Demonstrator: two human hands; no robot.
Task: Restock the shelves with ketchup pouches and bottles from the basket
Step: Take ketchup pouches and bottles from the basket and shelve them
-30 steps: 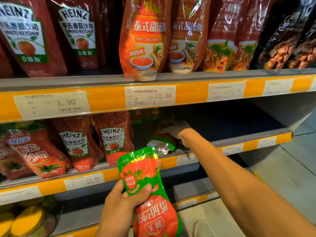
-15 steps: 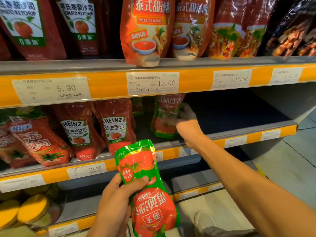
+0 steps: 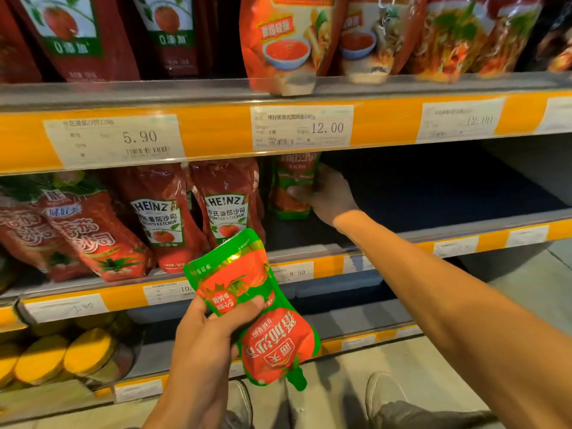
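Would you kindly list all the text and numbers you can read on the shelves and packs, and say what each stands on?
"HEINZ" and "TOMATO KETCHUP": two dark red Heinz pouches on the middle shelf.
"5.90": left white price tag on the orange upper shelf strip.
"12.00": centre price tag; the next tag right likewise, blurred.
"8.50": small lower tag.
Chinese print on the green-and-red pouch in the left hand, upside down, and remaining tags: unreadable.

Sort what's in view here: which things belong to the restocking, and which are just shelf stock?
Job: green-and-red ketchup pouch gripped in left hand; matching pouch on the middle shelf held upright by right hand.
Just there: Heinz ketchup pouches; sweet chilli sauce pouches; yellow-lidded jars.
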